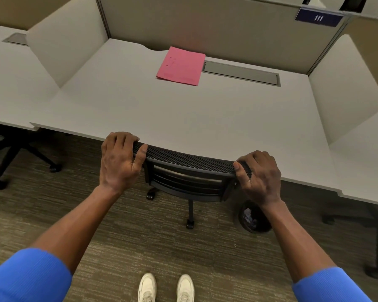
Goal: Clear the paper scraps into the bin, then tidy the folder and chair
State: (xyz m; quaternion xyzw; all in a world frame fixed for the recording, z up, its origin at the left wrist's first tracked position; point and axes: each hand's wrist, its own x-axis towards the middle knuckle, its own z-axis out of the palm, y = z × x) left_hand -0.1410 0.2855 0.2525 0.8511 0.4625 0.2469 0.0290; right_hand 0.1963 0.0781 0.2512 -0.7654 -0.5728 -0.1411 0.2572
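A black mesh-backed office chair [188, 162] stands tucked against the front edge of the white desk [162, 110], its seat hidden under the desktop. My left hand [119, 159] grips the left end of the chair's backrest top. My right hand [259, 176] grips the right end. A pink folder [181, 66] lies closed and flat at the back middle of the desk. A dark round bin [254, 216] with paper scraps inside sits on the carpet under the desk, partly behind my right forearm.
White side panels [66, 46] wall the desk on both sides. A grey cable tray lid [241, 73] lies right of the folder. Another chair's base [20, 158] stands at the left under the neighbouring desk. My white shoes [166, 287] are on the carpet.
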